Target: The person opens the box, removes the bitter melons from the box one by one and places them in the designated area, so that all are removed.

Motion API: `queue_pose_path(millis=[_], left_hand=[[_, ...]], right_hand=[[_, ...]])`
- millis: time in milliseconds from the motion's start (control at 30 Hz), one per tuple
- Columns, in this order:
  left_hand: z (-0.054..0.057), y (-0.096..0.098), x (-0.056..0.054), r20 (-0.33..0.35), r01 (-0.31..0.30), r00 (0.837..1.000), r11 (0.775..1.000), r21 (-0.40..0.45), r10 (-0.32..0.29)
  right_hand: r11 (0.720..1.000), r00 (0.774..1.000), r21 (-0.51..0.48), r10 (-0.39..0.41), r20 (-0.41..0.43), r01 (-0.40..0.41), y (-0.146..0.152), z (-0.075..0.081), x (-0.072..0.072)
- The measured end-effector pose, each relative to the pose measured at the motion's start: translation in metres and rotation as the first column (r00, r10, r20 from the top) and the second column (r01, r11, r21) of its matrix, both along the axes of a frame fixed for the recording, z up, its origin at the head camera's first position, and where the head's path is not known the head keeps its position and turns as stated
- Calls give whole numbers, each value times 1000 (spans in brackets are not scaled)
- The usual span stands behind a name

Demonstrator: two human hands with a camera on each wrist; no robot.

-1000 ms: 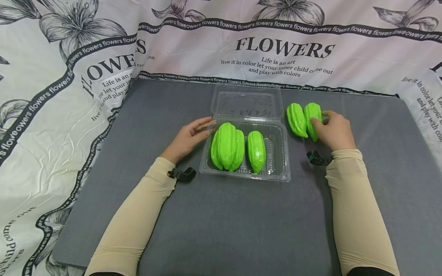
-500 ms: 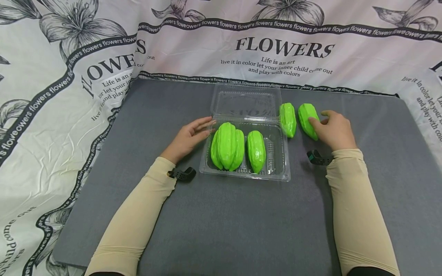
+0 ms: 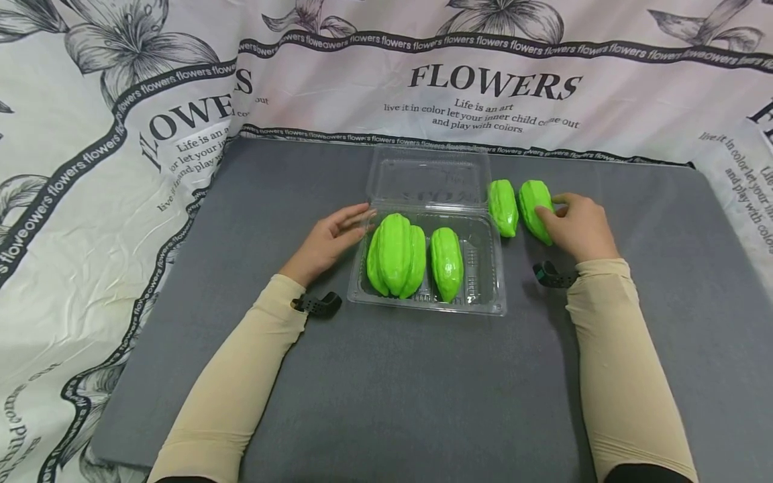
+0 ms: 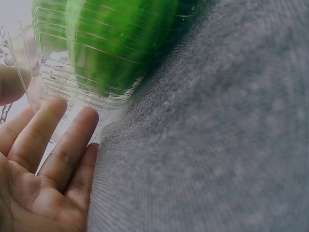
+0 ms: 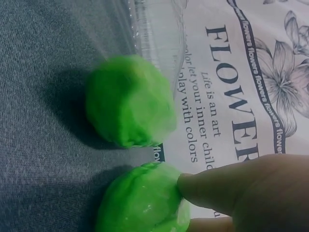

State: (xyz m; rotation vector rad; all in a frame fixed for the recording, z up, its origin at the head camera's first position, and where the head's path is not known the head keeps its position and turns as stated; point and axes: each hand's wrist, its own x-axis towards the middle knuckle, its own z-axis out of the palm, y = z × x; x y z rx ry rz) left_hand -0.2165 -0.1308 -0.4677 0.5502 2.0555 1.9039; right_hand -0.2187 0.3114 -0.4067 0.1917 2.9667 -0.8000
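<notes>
A clear plastic clamshell box [image 3: 483, 295] lies with its lid [image 3: 429, 176] folded back. Inside, a bulky bunch of bright green ribbed star fruit [image 3: 395, 255] fills the left side, with a single star fruit [image 3: 447, 265] to its right. My left hand [image 3: 329, 241] has loosely extended fingers at the box's left edge; the left wrist view shows the fingertips [image 4: 89, 116] right by its ridged wall. Outside, another star fruit [image 3: 503, 208] lies against the box's right back corner. My right hand [image 3: 580, 225] pinches the star fruit [image 3: 534, 211] beside it between thumb and fingers.
Everything lies on a grey cloth-covered table [image 3: 423, 389]. A white curtain [image 3: 338, 87] printed with flowers and lettering hangs behind and to the left. Dark bands [image 3: 317, 305] circle both wrists.
The loose star fruit nearest the box has moved left to its corner and turned straighter, leaving a gap beside the pinched one. The pinched one shifted slightly left. The left hand stayed in place.
</notes>
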Motion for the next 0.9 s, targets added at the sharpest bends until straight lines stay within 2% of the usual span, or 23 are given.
queue_pose_path(millis=[67, 233, 300, 400, 567, 733, 900], left_hand=[[1, 0, 2, 2, -8, 1000, 1000, -23, 8], [4, -7, 8, 5, -69, 998, 995, -75, 70], [4, -4, 8, 6, -62, 998, 995, -77, 63], [3, 10, 4, 8, -18, 1000, 997, -74, 19], [1, 9, 4, 8, -21, 1000, 998, -62, 21], [0, 10, 3, 11, -19, 1000, 998, -59, 19], [1, 8, 3, 8, -25, 1000, 998, -51, 26]], right_hand=[[1000, 1000, -3, 0, 0, 0, -2, 1, 0], [999, 1000, -32, 7, 5, -7, -14, 3, -6], [999, 1000, -34, -1, 13, 2, -11, 5, -4], [999, 999, -22, -34, 30, 35, 3, 7, 5], [1000, 999, -16, -26, 36, 26, 2, 6, 7], [999, 999, -9, -38, 2, 38, 3, 8, 6], [999, 996, -20, -28, -83, 27, -5, 17, 6]])
